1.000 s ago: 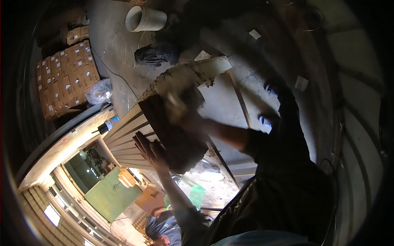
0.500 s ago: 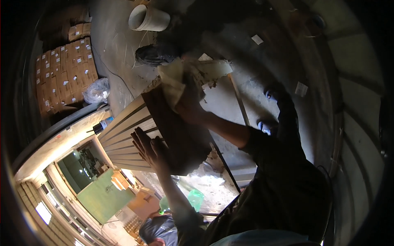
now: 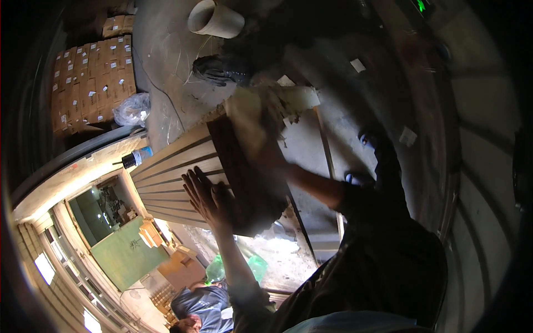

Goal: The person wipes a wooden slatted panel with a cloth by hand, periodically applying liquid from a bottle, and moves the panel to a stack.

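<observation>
A stack of long pale strips (image 3: 166,166) with dark gaps between them lies in front of me at the left. Across their near ends runs a dark brown, flat-faced surface (image 3: 226,150). My left hand (image 3: 204,195) rests over the strips by this dark edge, its fingers stretched out and spread. At the far end of the dark surface, my right hand (image 3: 270,156) is smeared by motion. It grips a pale yellowish cloth (image 3: 244,114), which is blurred too. Its fingertips are hidden.
A white bucket (image 3: 216,19) and a black plastic bag (image 3: 219,69) are on the floor ahead. Stacked cartons (image 3: 94,83) stand far left, with clear plastic wrap (image 3: 132,109) beside them. Another person (image 3: 202,305) is at lower left, near green bags (image 3: 215,269).
The right hand and cloth shift slightly to the right in the picture, as the whole view shifts. The left hand stays spread on the strips. The other person comes further into view.
</observation>
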Action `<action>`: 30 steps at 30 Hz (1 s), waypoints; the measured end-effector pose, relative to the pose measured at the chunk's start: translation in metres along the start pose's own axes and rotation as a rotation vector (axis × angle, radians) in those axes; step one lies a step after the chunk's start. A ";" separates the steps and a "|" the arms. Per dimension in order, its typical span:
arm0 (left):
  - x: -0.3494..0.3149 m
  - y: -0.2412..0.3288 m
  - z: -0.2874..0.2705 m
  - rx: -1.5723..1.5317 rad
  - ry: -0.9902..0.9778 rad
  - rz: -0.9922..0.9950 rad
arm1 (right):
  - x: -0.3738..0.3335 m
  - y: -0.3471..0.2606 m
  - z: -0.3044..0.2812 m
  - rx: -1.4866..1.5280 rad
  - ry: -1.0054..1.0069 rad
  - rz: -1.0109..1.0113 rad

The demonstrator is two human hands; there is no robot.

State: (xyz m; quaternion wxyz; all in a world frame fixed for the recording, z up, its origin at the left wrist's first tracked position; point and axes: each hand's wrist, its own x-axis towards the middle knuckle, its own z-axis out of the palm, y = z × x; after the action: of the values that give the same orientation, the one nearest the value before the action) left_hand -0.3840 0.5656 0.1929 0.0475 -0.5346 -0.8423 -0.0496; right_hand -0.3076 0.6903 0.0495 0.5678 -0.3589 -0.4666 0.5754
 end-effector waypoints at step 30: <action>-0.248 0.139 -0.013 -0.413 0.695 -0.868 | -0.135 -0.031 -0.186 -0.135 -1.780 -0.458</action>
State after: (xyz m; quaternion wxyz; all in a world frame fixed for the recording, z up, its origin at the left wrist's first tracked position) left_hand -0.1524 0.4004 0.1777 0.1909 -0.0920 -0.8919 -0.3995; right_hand -0.1091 0.5783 0.0064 0.0775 0.2849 -0.8236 0.4843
